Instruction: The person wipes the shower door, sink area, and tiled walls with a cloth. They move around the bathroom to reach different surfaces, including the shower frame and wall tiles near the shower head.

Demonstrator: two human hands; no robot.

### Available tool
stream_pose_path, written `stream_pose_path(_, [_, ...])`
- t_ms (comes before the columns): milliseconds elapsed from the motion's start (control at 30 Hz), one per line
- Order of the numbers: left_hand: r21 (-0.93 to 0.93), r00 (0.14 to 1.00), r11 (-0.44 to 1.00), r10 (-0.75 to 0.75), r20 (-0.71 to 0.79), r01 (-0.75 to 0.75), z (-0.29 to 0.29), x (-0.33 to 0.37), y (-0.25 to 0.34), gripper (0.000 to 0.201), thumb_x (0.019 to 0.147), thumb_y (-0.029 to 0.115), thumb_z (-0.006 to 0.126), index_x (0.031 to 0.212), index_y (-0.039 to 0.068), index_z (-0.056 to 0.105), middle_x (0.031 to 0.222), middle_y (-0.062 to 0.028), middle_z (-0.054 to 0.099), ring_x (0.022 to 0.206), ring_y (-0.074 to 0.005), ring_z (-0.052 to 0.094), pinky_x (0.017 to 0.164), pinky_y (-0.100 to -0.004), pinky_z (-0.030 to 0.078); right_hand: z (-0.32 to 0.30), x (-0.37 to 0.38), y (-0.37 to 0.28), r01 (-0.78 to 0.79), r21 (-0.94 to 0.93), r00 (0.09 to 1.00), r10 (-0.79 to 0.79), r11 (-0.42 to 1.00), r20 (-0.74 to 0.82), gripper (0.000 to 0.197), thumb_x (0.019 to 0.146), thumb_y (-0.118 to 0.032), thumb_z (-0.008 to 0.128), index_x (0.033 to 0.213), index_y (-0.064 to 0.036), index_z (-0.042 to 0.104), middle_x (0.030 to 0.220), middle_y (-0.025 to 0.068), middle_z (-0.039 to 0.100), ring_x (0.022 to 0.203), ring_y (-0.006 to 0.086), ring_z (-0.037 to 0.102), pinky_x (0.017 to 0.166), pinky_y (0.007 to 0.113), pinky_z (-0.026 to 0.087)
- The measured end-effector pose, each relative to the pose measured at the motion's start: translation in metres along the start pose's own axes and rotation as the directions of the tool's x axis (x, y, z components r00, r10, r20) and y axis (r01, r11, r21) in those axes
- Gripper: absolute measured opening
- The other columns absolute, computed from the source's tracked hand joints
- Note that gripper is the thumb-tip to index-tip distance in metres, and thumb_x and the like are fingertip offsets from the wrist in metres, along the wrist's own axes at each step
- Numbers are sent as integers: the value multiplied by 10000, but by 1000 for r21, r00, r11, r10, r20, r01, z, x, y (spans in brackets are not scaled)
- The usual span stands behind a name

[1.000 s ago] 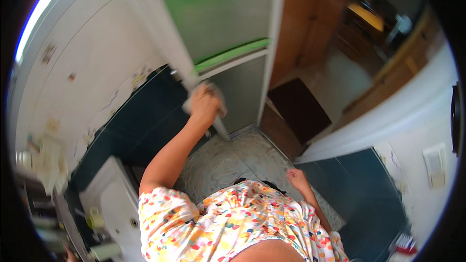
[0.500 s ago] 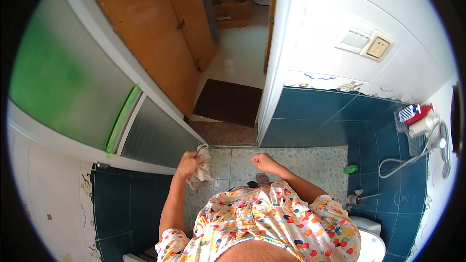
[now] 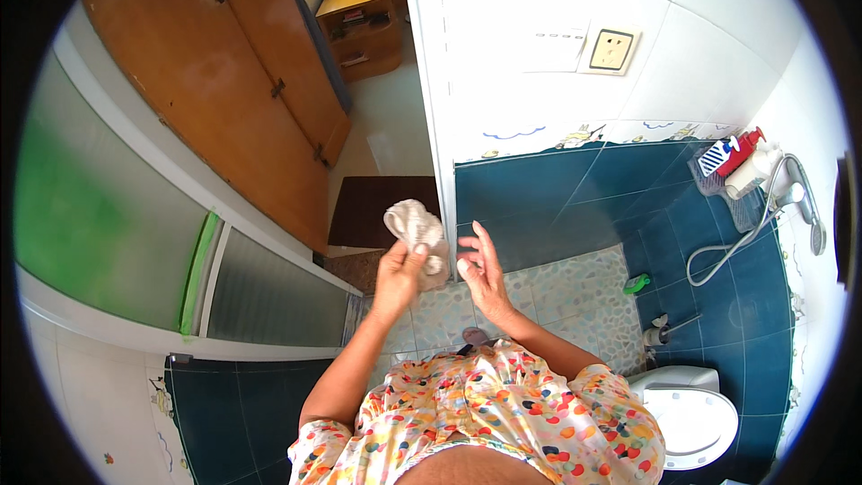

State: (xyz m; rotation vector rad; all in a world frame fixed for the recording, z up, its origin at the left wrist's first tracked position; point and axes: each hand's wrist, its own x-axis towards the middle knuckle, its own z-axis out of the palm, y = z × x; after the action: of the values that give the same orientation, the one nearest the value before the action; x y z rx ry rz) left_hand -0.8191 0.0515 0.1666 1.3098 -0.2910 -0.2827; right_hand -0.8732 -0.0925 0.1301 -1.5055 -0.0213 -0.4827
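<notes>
My left hand [image 3: 398, 280] is closed on a crumpled, pale beige cloth [image 3: 415, 223], raised in front of my body at the doorway. Part of the cloth sticks up above my fingers and part hangs down beside them. To the right, my right hand [image 3: 483, 271] has its fingers apart and holds nothing. A small gap separates it from the cloth. Behind it are the white door frame [image 3: 437, 117] and the lower blue wall tiles [image 3: 530, 207].
A frosted door [image 3: 260, 283] stands at the left. Beyond the doorway lie a dark brown mat [image 3: 364, 202] and wooden cabinets [image 3: 215, 63]. At the right are a toilet [image 3: 709, 462], a shower hose [image 3: 709, 267], a rack with bottles [image 3: 741, 207] and a green bottle [image 3: 637, 284].
My left hand has lifted the cloth from beside the door's edge, up and to the right. My right hand has risen and its fingers have opened. The view has turned right.
</notes>
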Motion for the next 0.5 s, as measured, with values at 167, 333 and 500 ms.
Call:
stream_pose_path(167, [718, 848, 451, 311, 429, -529, 57, -2, 5, 502, 703, 44, 614, 1187, -18, 496, 1295, -279, 349, 1124, -402, 370, 969, -424, 335, -2, 19, -18, -193, 452, 970, 238, 871, -43, 603, 873, -449, 501, 1264, -9, 369, 1189, 116, 471, 1087, 181, 466, 885, 307, 413])
stream_pose_path(333, [526, 807, 623, 350, 475, -579, 59, 3, 20, 542, 709, 33, 615, 1233, 33, 480, 1389, -170, 304, 1168, -367, 355, 992, -401, 306, -50, 52, -57, 85, 538, 852, 219, 839, -476, 330, 911, -262, 490, 1122, -9, 485, 1017, 82, 579, 902, 170, 580, 783, 291, 480])
stream_pose_path(500, [507, 967, 824, 232, 106, -253, 33, 8, -2, 246, 766, -10, 538, 1003, -37, 598, 1018, -192, 610, 755, -256, 602, 693, -300, 472, -85, 117, -153, 542, 105, 675, -358, 834, -645, 377, 921, -170, 469, 1234, 6, 354, 1203, 112, 463, 1055, 179, 486, 900, 323, 401])
